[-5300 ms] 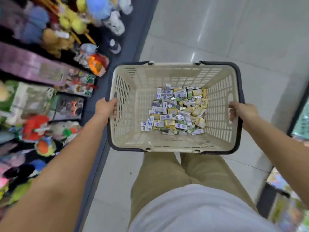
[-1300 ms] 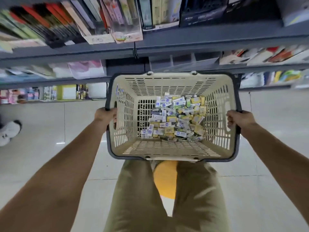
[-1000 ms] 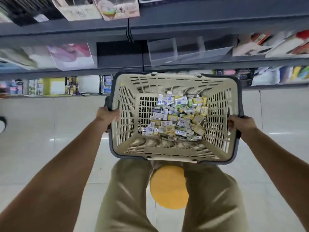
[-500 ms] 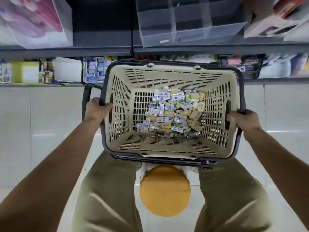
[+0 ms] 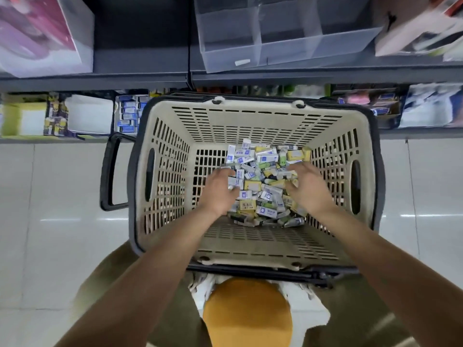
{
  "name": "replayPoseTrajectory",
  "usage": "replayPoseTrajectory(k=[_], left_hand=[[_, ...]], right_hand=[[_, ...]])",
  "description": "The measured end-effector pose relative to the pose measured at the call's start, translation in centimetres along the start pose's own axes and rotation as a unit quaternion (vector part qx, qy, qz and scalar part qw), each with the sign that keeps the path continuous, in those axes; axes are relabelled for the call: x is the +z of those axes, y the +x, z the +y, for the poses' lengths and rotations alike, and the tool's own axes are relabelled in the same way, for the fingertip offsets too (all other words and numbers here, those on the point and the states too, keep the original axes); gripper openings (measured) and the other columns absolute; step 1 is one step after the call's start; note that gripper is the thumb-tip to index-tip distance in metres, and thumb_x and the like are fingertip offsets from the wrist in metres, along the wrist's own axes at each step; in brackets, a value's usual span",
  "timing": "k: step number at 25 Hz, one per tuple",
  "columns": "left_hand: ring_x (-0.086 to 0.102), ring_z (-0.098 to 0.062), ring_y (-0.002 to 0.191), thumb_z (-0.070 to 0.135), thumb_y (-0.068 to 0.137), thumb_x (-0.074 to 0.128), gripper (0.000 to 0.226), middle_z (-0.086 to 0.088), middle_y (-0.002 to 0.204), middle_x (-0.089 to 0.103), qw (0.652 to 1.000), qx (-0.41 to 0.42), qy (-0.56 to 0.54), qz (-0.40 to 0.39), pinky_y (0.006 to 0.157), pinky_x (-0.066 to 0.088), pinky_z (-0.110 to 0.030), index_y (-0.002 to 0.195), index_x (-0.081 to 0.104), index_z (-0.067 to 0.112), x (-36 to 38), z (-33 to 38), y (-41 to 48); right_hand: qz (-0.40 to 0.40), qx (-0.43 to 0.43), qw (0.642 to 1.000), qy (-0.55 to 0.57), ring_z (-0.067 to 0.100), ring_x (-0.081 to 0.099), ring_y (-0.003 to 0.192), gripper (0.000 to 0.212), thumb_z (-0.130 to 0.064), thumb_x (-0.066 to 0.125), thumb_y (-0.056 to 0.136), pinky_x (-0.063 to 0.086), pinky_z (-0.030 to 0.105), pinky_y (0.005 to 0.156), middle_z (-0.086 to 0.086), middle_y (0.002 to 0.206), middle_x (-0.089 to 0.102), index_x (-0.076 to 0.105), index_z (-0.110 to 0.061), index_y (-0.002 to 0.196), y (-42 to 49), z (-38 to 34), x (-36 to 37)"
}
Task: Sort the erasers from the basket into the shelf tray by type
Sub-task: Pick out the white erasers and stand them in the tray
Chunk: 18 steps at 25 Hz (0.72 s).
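A beige slotted basket (image 5: 165, 171) with a dark rim rests in front of me over my knees. A heap of small boxed erasers (image 5: 260, 171), white-blue, yellow and green, lies in its middle. Both hands are down inside the basket. My left hand (image 5: 219, 192) lies on the left side of the heap, its fingers curled against white-blue erasers. My right hand (image 5: 307, 190) lies on the right side with its fingers spread over the pile. A clear divided shelf tray (image 5: 280, 48) stands on the dark shelf just beyond the basket, and its compartments look empty.
The basket's black handle (image 5: 109, 171) hangs out to the left. A pink-fronted box (image 5: 42, 38) and other packages (image 5: 421, 26) flank the tray. The lower shelf (image 5: 82, 116) holds small stationery boxes. A yellow round stool (image 5: 248, 314) is between my legs on the white tile floor.
The view has swung from an aisle to the shelf and come closer. Both hands have let go of the basket's sides and moved into it, onto the eraser heap.
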<state>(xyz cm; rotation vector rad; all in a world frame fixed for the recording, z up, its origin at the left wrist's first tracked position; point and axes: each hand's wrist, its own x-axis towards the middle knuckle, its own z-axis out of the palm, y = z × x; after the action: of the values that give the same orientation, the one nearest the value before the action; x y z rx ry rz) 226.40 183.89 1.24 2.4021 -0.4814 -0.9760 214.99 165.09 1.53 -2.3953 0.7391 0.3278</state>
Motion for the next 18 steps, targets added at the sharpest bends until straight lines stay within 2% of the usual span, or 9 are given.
replayPoseTrajectory(k=[2, 5, 7, 10, 13, 16, 18], left_hand=[[0.037, -0.024, 0.13, 0.02, 0.086, 0.064, 0.048, -0.007, 0.139, 0.042, 0.999, -0.004, 0.039, -0.037, 0.111, 0.03, -0.037, 0.131, 0.046, 0.014, 1.8, -0.6, 3.0], [0.036, -0.025, 0.13, 0.016, 0.085, 0.063, 0.051, -0.008, 0.14, 0.041, 0.994, -0.007, 0.092, -0.064, 0.111, 0.03, -0.037, 0.133, 0.044, 0.016, 3.1, -2.0, 6.4], [0.034, -0.025, 0.129, 0.014, 0.085, 0.063, 0.048, -0.009, 0.138, 0.04, 0.986, 0.005, 0.147, -0.08, 0.108, 0.031, -0.036, 0.13, 0.046, 0.016, 3.7, -2.9, 7.4], [0.035, -0.023, 0.126, 0.009, 0.084, 0.06, 0.037, -0.007, 0.132, 0.043, 0.963, 0.065, 0.239, -0.105, 0.103, 0.033, -0.033, 0.119, 0.05, 0.015, 4.1, -3.8, 8.4], [0.049, -0.022, 0.109, 0.009, 0.084, 0.06, 0.029, -0.005, 0.121, 0.054, 0.941, 0.082, 0.303, -0.129, 0.087, 0.044, -0.032, 0.111, 0.052, 0.015, 3.9, -3.4, 9.1], [0.053, -0.019, 0.084, 0.018, 0.087, 0.06, 0.025, -0.006, 0.109, 0.059, 0.911, 0.101, 0.368, -0.158, 0.07, 0.043, -0.029, 0.11, 0.051, 0.01, 3.2, -2.7, 9.5], [0.049, -0.015, 0.074, 0.023, 0.092, 0.055, 0.025, -0.008, 0.108, 0.058, 0.92, 0.107, 0.349, -0.143, 0.064, 0.042, -0.027, 0.112, 0.05, 0.009, 2.1, -2.3, 9.2]], right_hand=[[-0.022, -0.007, 1.0, -0.005, 0.027, 0.048, 0.119, 0.036, -0.015, 0.058, 0.087, 0.038, 0.033, 0.102, 0.012, 0.126, 0.054, 0.055, -0.007, 0.123, 3.3, 0.5, 2.0], [0.002, 0.007, 1.0, -0.004, 0.028, 0.048, 0.118, 0.038, -0.015, 0.056, 0.088, 0.043, 0.035, 0.098, 0.011, 0.128, 0.052, 0.052, -0.011, 0.125, 7.3, 1.0, 3.9], [0.017, -0.022, 0.996, -0.08, 0.028, 0.045, 0.117, 0.042, -0.019, 0.055, 0.087, 0.04, 0.037, 0.095, 0.008, 0.13, 0.052, 0.049, -0.016, 0.128, 8.8, 1.5, 4.8], [0.013, -0.064, 0.979, -0.193, 0.025, 0.041, 0.118, 0.043, -0.029, 0.053, 0.088, 0.035, 0.037, 0.095, 0.004, 0.129, 0.052, 0.046, -0.022, 0.13, 10.1, 2.0, 5.4], [-0.015, -0.083, 0.961, -0.264, 0.025, 0.04, 0.118, 0.038, -0.032, 0.051, 0.09, 0.031, 0.037, 0.096, 0.005, 0.127, 0.05, 0.049, -0.019, 0.125, 11.0, 1.9, 5.6], [-0.031, -0.104, 0.944, -0.311, 0.025, 0.043, 0.119, 0.037, -0.037, 0.052, 0.09, 0.032, 0.04, 0.099, 0.005, 0.126, 0.052, 0.054, -0.017, 0.121, 11.4, 1.3, 5.0], [-0.025, -0.097, 0.958, -0.27, 0.023, 0.051, 0.11, 0.035, -0.038, 0.053, 0.09, 0.037, 0.038, 0.094, 0.005, 0.122, 0.056, 0.055, -0.018, 0.119, 10.8, 0.7, 4.1]])
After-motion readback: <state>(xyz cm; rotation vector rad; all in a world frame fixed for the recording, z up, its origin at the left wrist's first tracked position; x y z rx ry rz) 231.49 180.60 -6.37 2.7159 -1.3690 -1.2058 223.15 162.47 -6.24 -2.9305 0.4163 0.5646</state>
